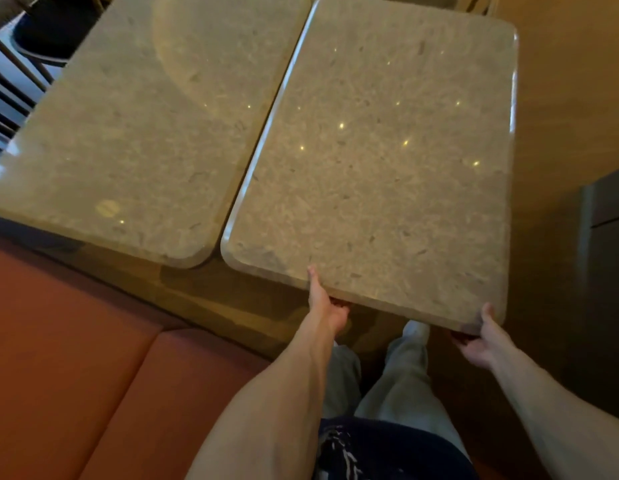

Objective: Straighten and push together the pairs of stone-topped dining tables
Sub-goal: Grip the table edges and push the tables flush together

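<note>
Filling most of the frame, two stone-topped tables sit side by side: the right table [387, 168] and the left table [135, 133], long edges nearly touching at the top and a thin gap widening toward the bottom. A reddish bench seat [76, 358] takes the lower left. The left hand [327, 306] grips the right table's near edge, thumb on top, fingers curled under; the right hand [481, 337] grips its lower right corner the same way.
</note>
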Tool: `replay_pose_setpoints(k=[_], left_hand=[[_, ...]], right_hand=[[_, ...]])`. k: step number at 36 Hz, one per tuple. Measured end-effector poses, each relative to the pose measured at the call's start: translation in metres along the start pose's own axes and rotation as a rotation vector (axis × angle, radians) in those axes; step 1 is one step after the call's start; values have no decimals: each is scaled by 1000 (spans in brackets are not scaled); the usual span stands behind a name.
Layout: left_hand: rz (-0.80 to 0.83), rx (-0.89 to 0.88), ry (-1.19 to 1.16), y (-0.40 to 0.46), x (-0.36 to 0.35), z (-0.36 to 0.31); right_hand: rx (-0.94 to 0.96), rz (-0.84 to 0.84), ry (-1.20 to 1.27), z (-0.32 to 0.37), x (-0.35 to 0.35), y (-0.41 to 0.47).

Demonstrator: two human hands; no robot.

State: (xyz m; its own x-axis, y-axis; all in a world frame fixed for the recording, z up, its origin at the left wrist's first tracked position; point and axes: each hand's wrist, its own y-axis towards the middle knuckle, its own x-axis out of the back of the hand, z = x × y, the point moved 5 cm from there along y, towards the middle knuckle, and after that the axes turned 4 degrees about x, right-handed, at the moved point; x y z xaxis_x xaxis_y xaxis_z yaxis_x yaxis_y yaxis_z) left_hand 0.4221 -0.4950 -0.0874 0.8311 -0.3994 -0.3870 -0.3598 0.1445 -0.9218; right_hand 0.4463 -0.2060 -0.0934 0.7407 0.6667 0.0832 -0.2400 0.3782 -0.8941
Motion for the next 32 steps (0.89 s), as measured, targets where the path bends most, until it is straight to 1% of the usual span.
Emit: replay_pose_setpoints(k=[12,19,27,32], left_hand=[[13,-44,54,0,7,-3],[14,-52,97,1,8,-2],[-42,0,74,-4,5,-6],[-68,71,36,-3,4,-11]], right_hand=[[-33,74,44,-5,3,-8],[-11,77,44,-6,3,-10],[-80,85,94,-5,4,-8],[-139,35,198,-14,-1,-11]])
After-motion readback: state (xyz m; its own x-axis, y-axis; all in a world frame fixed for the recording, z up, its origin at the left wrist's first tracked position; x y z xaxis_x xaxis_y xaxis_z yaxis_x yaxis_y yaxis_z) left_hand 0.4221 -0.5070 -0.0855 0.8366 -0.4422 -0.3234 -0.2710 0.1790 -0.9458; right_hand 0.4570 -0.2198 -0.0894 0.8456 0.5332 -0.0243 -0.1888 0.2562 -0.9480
